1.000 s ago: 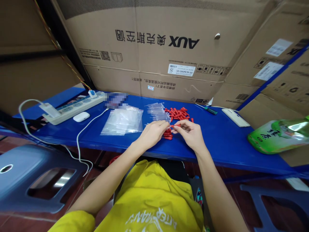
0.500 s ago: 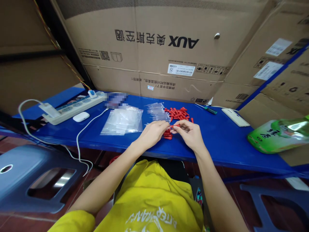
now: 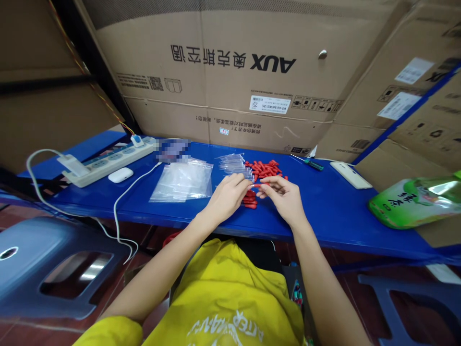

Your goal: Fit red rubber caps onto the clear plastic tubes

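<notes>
My left hand [image 3: 228, 194] has its fingers closed in a pinch on what looks like a thin clear tube, mostly hidden by the hand. Facing it, my right hand [image 3: 283, 197] pinches a small red rubber bulb [image 3: 258, 185], whose end meets the tube's tip between the two hands. Beyond the left fingers lies a bundle of thin clear tubes [image 3: 232, 163]. A loose heap of red bulbs [image 3: 266, 168] sits just behind the right fingers. Below the pinched parts, several more red bulbs [image 3: 249, 202] lie in a row, their left ends covered by my left hand.
Clear zip bags [image 3: 183, 180] lie on the blue table [image 3: 324, 206]. Left of them are a white case [image 3: 121, 175], cables and a power strip [image 3: 115, 156]. A screwdriver [image 3: 313, 164], a white phone-like object [image 3: 350, 174] and a green bottle [image 3: 406, 202] are right. Cardboard boxes [image 3: 216, 96] stand behind.
My hands have shifted slightly; the left fingers are a little more raised, and the red bulb between the hands shows more plainly. The things on the table stay put.
</notes>
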Motion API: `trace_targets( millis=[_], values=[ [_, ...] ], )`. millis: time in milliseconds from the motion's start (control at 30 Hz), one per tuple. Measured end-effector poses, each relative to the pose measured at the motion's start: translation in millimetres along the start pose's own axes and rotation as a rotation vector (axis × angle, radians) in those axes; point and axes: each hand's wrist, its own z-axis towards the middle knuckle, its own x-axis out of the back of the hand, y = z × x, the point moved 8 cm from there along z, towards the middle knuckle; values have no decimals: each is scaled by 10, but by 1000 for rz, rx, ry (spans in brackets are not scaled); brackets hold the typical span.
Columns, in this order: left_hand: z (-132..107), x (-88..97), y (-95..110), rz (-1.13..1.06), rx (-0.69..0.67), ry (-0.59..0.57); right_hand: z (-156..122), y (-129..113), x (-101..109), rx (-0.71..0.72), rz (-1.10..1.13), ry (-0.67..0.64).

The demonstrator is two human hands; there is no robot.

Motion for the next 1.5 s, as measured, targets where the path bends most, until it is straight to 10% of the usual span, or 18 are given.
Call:
trace_targets(
  millis=[1500],
  values=[
    [-36,-66,22,-89,-38,-95,-21,70,-33,-7,42,-38]
  ],
)
